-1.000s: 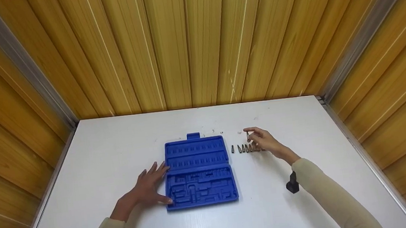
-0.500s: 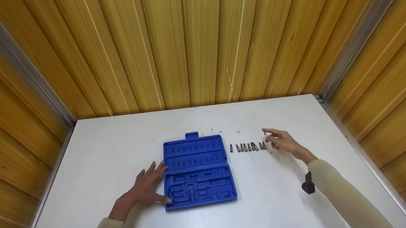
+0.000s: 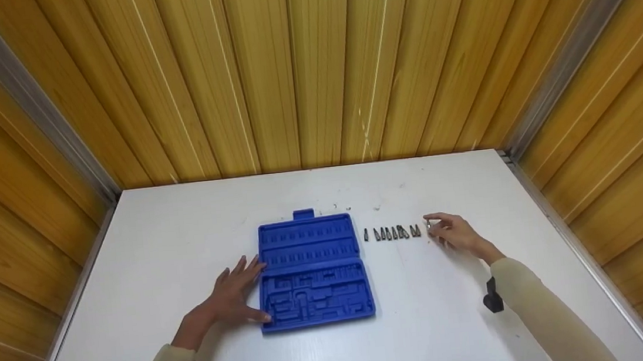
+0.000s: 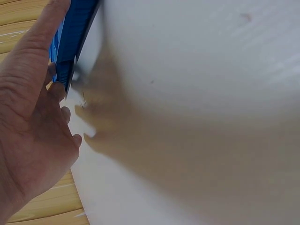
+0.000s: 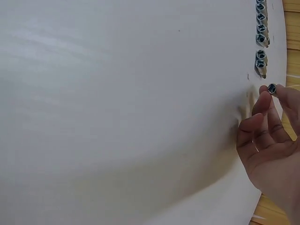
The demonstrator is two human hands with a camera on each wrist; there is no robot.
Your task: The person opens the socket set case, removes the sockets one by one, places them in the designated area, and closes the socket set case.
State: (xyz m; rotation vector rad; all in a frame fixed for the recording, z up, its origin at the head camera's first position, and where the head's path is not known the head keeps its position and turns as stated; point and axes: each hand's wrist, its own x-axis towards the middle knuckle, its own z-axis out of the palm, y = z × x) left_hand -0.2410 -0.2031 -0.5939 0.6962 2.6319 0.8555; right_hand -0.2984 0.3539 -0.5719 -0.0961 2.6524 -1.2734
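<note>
A blue plastic tool case [image 3: 307, 223] lies unfolded on the white table, its moulded slots showing. My left hand [image 3: 232, 295] rests at its left side with fingers spread; the thumb and fingertips touch the edge. In the left wrist view, the case's side [image 4: 75, 35] shows beyond the thumb. My right hand [image 3: 457, 234] pinches a small metal socket [image 5: 272, 89] between thumb and fingertip, its square hole visible in the right wrist view. To the left of that hand, a row of similar sockets [image 3: 388, 233] lies on the table, beside the case.
Small dark specks [image 3: 342, 207] lie on the white table [image 3: 196, 222] behind the case. Yellow wood-patterned panels [image 3: 270, 73] rise at the back and both sides, with grey metal posts in the corners.
My right hand has moved right from above the row to its right end, then lowered toward the table with the socket. The left hand stays on the case.
</note>
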